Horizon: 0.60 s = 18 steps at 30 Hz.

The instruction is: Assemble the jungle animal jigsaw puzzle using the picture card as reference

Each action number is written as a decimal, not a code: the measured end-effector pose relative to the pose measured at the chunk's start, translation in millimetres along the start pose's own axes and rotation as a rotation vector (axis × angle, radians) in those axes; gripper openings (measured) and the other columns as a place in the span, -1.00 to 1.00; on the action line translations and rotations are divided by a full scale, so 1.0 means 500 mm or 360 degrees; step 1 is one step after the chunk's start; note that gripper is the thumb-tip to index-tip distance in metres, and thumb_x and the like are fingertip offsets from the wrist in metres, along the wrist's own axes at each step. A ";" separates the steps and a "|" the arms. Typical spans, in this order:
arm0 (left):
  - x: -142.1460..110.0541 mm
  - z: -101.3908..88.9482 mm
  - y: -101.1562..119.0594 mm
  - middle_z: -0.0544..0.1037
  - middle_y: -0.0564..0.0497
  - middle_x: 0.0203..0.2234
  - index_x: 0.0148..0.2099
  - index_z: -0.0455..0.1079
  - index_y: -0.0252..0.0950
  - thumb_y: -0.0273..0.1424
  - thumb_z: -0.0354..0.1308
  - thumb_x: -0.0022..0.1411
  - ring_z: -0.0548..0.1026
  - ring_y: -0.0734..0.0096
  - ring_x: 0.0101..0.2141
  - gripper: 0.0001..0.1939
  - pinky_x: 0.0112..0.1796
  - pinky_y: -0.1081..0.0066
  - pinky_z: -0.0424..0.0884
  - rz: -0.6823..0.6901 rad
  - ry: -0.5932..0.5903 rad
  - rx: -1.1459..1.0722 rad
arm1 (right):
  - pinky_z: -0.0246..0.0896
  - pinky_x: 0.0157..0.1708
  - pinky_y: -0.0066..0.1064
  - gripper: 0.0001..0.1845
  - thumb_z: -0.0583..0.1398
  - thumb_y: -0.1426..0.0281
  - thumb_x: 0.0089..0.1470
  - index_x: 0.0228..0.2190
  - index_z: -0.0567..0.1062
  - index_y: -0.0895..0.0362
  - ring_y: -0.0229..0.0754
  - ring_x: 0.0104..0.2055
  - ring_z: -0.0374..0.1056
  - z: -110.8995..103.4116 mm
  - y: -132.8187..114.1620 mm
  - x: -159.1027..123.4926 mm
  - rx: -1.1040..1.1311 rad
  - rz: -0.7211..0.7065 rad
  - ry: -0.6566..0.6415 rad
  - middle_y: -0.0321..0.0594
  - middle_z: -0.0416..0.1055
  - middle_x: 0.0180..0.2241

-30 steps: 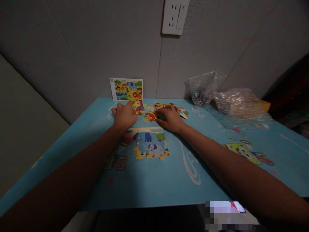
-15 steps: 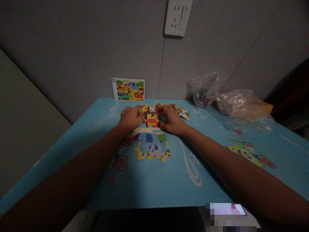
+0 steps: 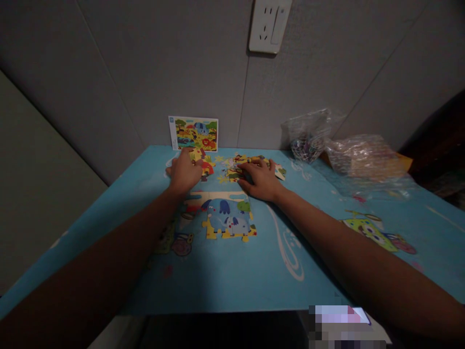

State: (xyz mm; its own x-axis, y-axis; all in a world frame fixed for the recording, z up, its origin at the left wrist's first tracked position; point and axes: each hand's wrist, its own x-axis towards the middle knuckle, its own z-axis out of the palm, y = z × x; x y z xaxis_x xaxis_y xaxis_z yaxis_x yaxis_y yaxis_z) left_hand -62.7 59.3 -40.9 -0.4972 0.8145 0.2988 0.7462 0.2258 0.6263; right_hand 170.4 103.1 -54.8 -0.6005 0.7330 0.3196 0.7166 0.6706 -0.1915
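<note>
My left hand (image 3: 184,170) is at the back left of the table, its thumb and fingers closed around a few yellow and red puzzle pieces (image 3: 206,168). My right hand (image 3: 262,180) rests over the scattered pieces, with its thumb and fingertips pinching a yellow and green puzzle piece (image 3: 234,177); the hand partly hides it. Between my forearms lies a joined puzzle section (image 3: 228,218) with a big and a small blue elephant. More loose pieces (image 3: 280,171) lie behind and beside my right hand.
A picture card (image 3: 193,134) leans against the wall behind my left hand. Clear plastic bags (image 3: 308,138) stand at the back right, beside crumpled plastic wrapping (image 3: 363,157). A wall socket (image 3: 269,26) is above. The blue patterned tabletop (image 3: 225,276) ends at the front edge.
My left hand first came right, then drew back left with its pieces. A red piece that lay between the hands is now beside the left hand. My right hand has barely shifted.
</note>
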 end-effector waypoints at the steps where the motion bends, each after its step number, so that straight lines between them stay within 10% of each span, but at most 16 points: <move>1: 0.002 -0.004 -0.002 0.57 -0.21 -0.03 0.18 0.31 -0.17 -0.29 0.12 0.25 0.41 -0.20 0.10 -0.55 0.06 -0.20 0.20 -0.0050 -0.0011 0.0066 | -0.41 0.19 0.49 -0.49 0.14 0.23 0.15 0.11 0.41 0.11 0.33 0.26 0.08 0.001 0.000 0.000 -0.0002 0.0007 -0.0022 -0.01 0.43 0.13; 18: 0.015 -0.004 -0.023 0.62 -0.13 -0.16 0.14 0.45 -0.03 -0.12 0.08 0.26 0.42 -0.18 0.05 -0.57 0.05 -0.17 0.16 -0.0069 -0.0135 0.0119 | -0.39 0.20 0.45 -0.39 0.27 0.27 0.03 0.13 0.37 0.07 0.25 0.22 0.12 0.006 0.014 0.007 0.0117 0.0002 0.0024 0.00 0.44 0.07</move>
State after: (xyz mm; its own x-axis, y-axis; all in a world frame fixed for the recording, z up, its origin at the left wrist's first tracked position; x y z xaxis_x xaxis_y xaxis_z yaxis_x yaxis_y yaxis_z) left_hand -75.7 61.7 -44.7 -0.4931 0.8446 0.2087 0.7572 0.2985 0.5811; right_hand 172.3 110.6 -57.9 -0.5940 0.7322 0.3333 0.6890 0.6769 -0.2591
